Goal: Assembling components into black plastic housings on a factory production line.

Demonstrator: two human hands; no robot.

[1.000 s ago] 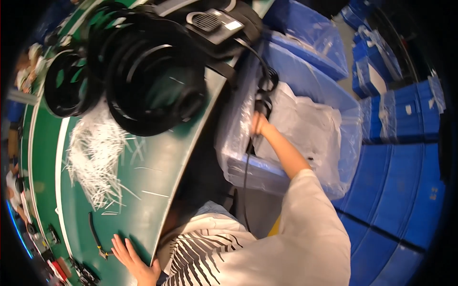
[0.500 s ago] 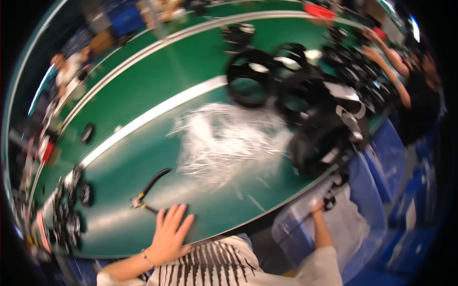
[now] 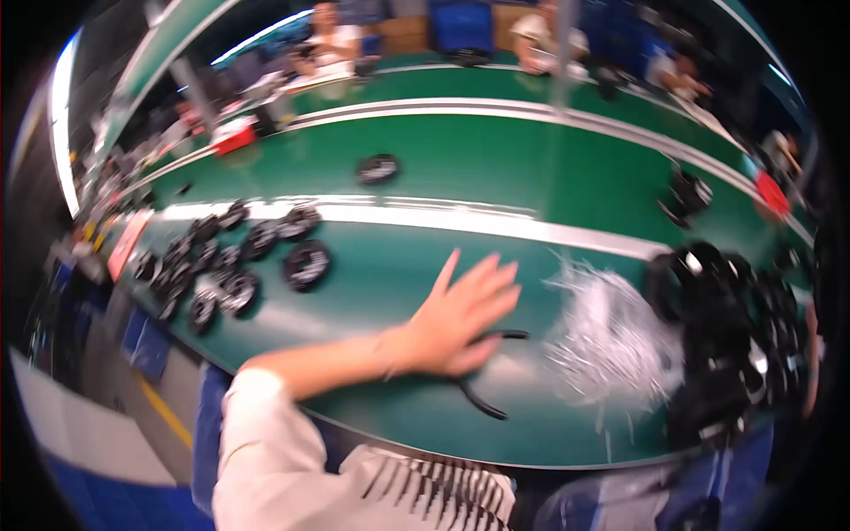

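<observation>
One hand, the left (image 3: 453, 323), is seen over the tabletop (image 3: 390, 252), its fingers (image 3: 490, 309) spread wide and blurred; nothing is seen to be gripped. The pliers (image 3: 482, 404) are partly covered by it, their dark handles showing just beyond the thumb side; whether they are touched cannot be told. The right hand is not seen. To the right of the fingers, the heap of white strips (image 3: 609, 341) is left loose, and beyond it the large black rings (image 3: 717, 354) are stacked. To the left, the small black wheels (image 3: 307, 265) are gathered in a loose cluster. As far as can be judged, the pliers are not yet picked up, the strips are still to be cleared, and nothing is shown as finished.

Compared with the earlier frame, the view is turned leftward; the left hand, then set down beside the pliers, is now placed over them, and the right hand, then seen inside the lined bin (image 3: 620, 501), is out of sight.
</observation>
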